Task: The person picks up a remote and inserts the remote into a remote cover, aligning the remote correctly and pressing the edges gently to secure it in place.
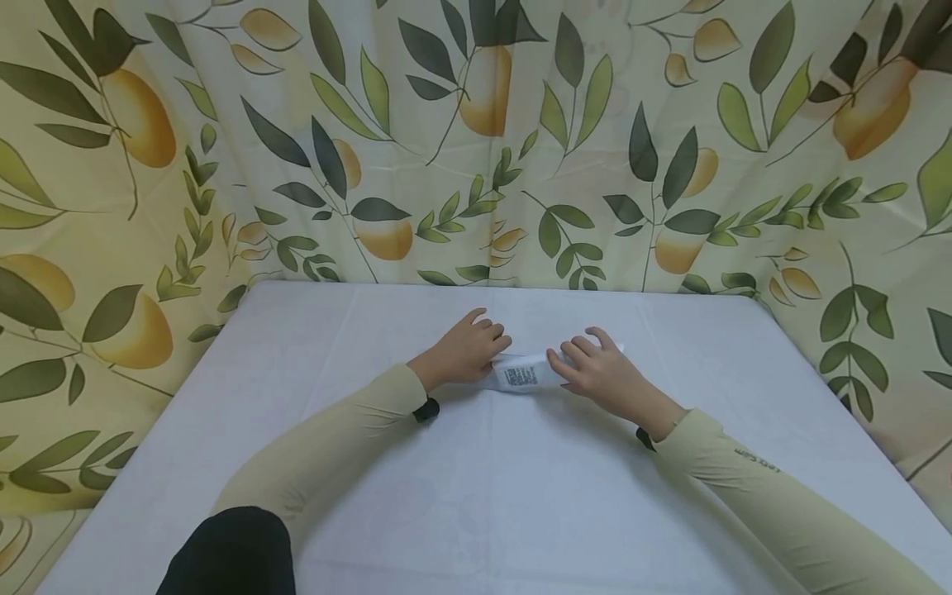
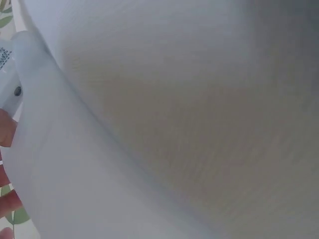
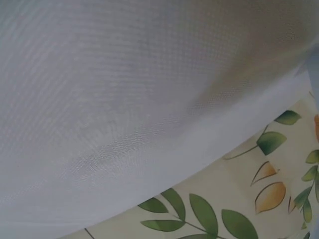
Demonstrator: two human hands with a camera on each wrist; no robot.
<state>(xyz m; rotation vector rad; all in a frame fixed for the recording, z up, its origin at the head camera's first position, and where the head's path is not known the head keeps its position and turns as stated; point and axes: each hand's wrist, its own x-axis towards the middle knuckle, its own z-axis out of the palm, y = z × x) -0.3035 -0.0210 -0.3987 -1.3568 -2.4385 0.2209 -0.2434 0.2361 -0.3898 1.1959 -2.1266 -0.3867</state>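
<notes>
A flat white packet with a block of dark print stretches between my two hands over the far middle of the table. My left hand grips its left end with curled fingers. At the other end, my right hand holds the packet with bent fingers, the thumb side hidden. In the left wrist view only the printed end of the packet and a few fingertips show at the left edge. The right wrist view shows mainly cloth, without a clear sight of the hand.
A white cloth covers the table. Behind it and along both sides hangs a curtain patterned with leaves and yellow fruit. A dark rounded shape juts in at the lower left, by the left sleeve.
</notes>
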